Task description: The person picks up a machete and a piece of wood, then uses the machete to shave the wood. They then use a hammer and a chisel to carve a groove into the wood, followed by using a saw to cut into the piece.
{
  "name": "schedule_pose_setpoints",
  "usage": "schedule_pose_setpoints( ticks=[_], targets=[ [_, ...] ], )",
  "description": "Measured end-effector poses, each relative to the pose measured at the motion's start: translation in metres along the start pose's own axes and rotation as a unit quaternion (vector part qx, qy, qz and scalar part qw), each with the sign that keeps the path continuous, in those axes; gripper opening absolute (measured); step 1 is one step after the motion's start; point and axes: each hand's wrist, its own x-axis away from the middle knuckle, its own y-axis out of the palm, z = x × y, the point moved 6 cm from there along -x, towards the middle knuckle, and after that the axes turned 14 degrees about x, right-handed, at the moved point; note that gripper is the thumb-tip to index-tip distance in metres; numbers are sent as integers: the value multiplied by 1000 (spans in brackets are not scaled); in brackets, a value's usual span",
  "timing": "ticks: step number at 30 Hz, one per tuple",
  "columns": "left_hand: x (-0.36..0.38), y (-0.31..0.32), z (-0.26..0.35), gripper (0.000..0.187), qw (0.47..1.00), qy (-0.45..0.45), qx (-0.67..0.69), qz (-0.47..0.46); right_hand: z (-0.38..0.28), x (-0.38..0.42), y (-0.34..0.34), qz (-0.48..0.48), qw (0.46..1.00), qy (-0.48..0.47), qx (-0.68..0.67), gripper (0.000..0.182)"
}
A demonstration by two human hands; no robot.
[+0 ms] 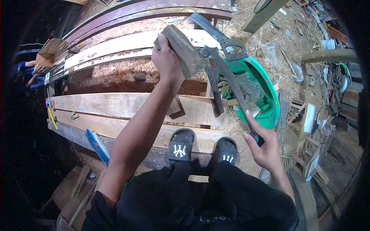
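Observation:
My left hand is closed around a thick, weathered wooden block, raised above the bench boards and tilted. My right hand grips a hammer low on its long dark handle. The hammer's head is up by the right end of the block and overlaps it in this view. Behind the hammer, a handsaw rests across the rim of a green basin. A narrow dark bar lies beside the basin, and a small wood piece sits on the boards below my left wrist.
Long planks form the bench under my sandals. White-topped boards and a dark red beam lie beyond. At left are a blue object and a yellow tape measure. Part of another person shows far left.

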Motion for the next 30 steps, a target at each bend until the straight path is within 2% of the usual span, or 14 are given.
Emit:
schedule_pose_setpoints(
  ticks=[4,9,13,19,23,25,26,30],
  targets=[
    [-2,-3,-2,40,1000,7,-2,-13,-10,0,1,-47,999,23,-12,56],
    [-5,-6,5,40,997,62,-23,-38,-11,0,0,-58,997,38,-44,56],
    [-7,-6,5,43,995,62,-50,-61,-11,0,1,-55,997,34,-40,56],
    [-2,-2,3,43,998,48,-17,-40,-14,-3,7,-18,998,22,-54,58],
    [1,3,7,43,999,37,-3,-22,-16,-9,16,-44,997,36,-51,59],
    [1,4,7,42,999,35,-16,-13,-19,-10,18,4,998,-21,-52,59],
    [0,4,6,42,999,45,-18,2,-20,-11,19,5,998,-21,-52,59],
    [9,7,-11,50,995,61,-55,49,-20,-19,23,-17,995,61,-71,60]
  ],
)
